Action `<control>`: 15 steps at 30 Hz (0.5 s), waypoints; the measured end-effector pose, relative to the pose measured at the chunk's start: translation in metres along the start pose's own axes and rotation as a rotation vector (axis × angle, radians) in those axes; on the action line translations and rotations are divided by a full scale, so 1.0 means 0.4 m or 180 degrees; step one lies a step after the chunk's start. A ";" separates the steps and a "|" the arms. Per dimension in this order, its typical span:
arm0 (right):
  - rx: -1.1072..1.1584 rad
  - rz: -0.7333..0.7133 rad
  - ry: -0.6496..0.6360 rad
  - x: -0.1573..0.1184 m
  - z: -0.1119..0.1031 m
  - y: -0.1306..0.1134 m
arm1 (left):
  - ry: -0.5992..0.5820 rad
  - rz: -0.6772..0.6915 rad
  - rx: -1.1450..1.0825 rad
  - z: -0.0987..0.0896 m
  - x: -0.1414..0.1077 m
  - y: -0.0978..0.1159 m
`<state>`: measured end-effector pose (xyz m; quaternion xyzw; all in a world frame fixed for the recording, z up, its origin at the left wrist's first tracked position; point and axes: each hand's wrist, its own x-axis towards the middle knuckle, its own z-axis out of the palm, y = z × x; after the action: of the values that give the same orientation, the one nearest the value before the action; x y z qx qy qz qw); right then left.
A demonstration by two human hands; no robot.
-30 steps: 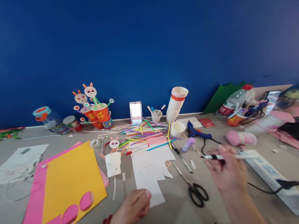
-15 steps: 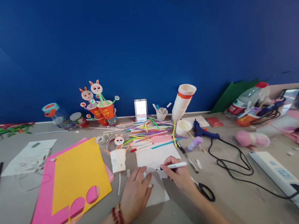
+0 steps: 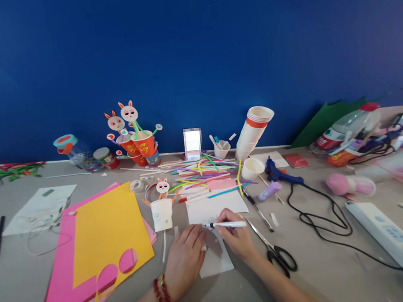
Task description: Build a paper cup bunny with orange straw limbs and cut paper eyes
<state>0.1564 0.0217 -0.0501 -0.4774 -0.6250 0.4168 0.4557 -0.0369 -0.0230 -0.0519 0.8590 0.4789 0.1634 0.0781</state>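
While L hand (image 3: 185, 253) on paper (image 3: 216, 262), R hand (image 3: 234, 237) w/ 1 marker (image 3: 231, 224)

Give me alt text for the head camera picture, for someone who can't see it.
A person's right hand holds a white marker over white paper while the left hand rests on it. Scissors lie to the right, a yellow sheet to the left, and red cups with rabbit faces above them stand behind.
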 end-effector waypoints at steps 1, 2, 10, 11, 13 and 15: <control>0.0000 -0.0028 0.0024 0.000 0.001 0.005 | 0.0009 0.0000 -0.0005 0.000 0.000 0.000; 0.0001 -0.0054 0.0053 -0.001 0.002 0.010 | 0.0012 -0.0003 -0.0011 -0.001 0.000 0.000; 0.0030 -0.0160 0.0063 -0.019 0.008 0.045 | -0.0098 -0.0137 -0.0055 0.004 -0.003 -0.004; 0.0018 -0.0150 0.0051 -0.021 0.008 0.046 | -0.0111 -0.0146 -0.0077 0.004 -0.003 -0.004; -0.0009 -0.0124 0.0022 -0.025 0.007 0.047 | -0.0124 -0.0169 -0.0124 0.002 -0.002 -0.004; -0.0030 -0.0100 -0.0004 -0.027 0.006 0.047 | -0.0121 -0.0182 -0.0169 0.000 -0.001 -0.005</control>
<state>0.1595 0.0146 -0.0706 -0.4694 -0.6347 0.4069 0.4596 -0.0387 -0.0222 -0.0523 0.8455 0.4973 0.1574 0.1147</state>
